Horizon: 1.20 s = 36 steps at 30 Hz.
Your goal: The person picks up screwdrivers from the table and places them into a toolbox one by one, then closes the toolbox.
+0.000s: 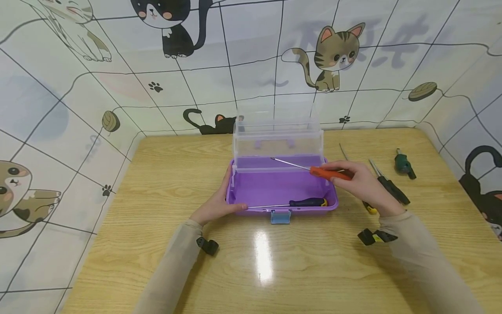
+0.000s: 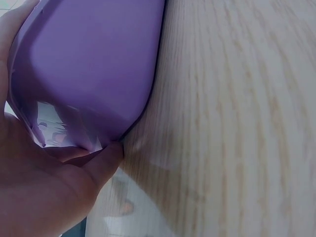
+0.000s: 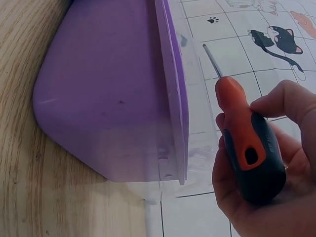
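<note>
The right hand (image 1: pixel 362 185) holds an orange-and-dark screwdriver (image 3: pixel 247 138) by its handle, the thumb on one side and the fingers curled round the other, closed to the handle's thickness. The metal shaft extends beyond thumb and fingertips, pointing leftward across the purple box (image 1: pixel 270 185) in the head view. The left hand (image 1: pixel 217 205) grips the box's left end, spread only as wide as that corner, its thumb at the front rim and its fingers along the side. Inside the box, a black-and-yellow screwdriver (image 1: pixel 307 202) lies along the front wall, its shaft tip near the left thumb. The clear lid (image 1: pixel 278 146) stands raised behind.
</note>
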Tool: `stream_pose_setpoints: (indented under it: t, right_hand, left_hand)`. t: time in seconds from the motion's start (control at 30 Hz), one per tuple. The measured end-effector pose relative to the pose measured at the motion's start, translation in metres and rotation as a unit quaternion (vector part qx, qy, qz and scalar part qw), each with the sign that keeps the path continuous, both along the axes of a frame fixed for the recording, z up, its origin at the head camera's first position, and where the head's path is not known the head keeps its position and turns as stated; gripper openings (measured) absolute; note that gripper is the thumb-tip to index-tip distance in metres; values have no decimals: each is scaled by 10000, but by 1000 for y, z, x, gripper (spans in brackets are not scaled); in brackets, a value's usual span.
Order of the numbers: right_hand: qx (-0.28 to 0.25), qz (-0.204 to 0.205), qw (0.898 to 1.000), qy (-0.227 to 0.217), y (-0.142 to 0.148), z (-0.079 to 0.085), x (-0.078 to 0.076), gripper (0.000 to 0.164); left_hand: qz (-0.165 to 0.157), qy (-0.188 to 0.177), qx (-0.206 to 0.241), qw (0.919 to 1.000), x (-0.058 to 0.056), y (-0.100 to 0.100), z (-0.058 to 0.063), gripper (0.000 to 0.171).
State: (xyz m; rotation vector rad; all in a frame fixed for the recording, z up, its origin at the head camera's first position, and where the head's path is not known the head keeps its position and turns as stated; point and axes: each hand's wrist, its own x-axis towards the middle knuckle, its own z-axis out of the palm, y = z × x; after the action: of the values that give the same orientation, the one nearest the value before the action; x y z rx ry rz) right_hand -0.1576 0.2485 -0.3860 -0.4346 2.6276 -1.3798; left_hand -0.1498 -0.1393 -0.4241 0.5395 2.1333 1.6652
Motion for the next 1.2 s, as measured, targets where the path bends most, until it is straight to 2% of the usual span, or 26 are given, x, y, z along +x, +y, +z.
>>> stream_pose_setpoints:
  t: [0.2, 0.53, 0.8, 1.03, 1.2]
  right_hand:
    - [19, 135, 9998, -164, -2, 2, -3, 30]
    - [233, 260, 9990, -278, -6, 4, -10, 35]
    - [-61, 519, 9979, -377, -10, 8, -14, 37]
    - [-132, 761, 9968, -195, -14, 7, -15, 35]
    - [-246, 833, 9957, -323, -19, 6, -15, 35]
  left_hand:
    - [35, -67, -110, 9999, 1, 0, 4, 120]
    - [46, 73, -162, 9998, 2, 1, 4, 120]
    - [30, 79, -196, 9998, 1, 1, 4, 119]
    - [131, 147, -211, 9996, -8, -3, -23, 122]
    - [175, 190, -241, 9994, -9, -5, -32, 123]
